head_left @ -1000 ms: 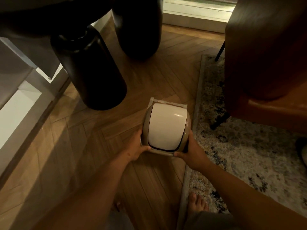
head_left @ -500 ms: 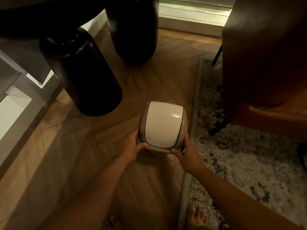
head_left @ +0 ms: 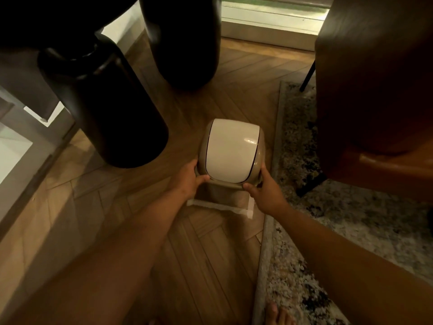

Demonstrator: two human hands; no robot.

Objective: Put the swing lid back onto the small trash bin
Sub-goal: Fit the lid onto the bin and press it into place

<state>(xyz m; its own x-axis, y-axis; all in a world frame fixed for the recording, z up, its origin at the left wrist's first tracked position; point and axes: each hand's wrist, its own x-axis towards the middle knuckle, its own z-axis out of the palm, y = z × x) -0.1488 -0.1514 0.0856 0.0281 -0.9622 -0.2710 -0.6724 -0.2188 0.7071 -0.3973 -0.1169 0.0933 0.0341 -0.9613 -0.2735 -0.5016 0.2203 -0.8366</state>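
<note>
We have the swing lid [head_left: 230,150] in both hands, held over the small trash bin [head_left: 223,194] that stands on the wooden floor [head_left: 210,254], close to the edge of the patterned rug [head_left: 339,219]; the left hand [head_left: 188,181] is closed on the lid's near left corner, thumb across the front rim, and the right hand [head_left: 264,193] clasps the near right corner the same way. Only the bin's front wall and the turned-out edge of its liner [head_left: 220,205] show below the lid; whether the frame already sits on the rim we cannot tell. To do this step well we judge it best to keep the lid level, line its beige frame up with the bin's rim on all four sides, and press down evenly at both corners; pressing on the white flap would only make it swing (it pivots freely, we expect). The liner should stay tucked outside the rim so it is not bunched beneath; the dark vessels [head_left: 105,109] stand near on the left.
</note>
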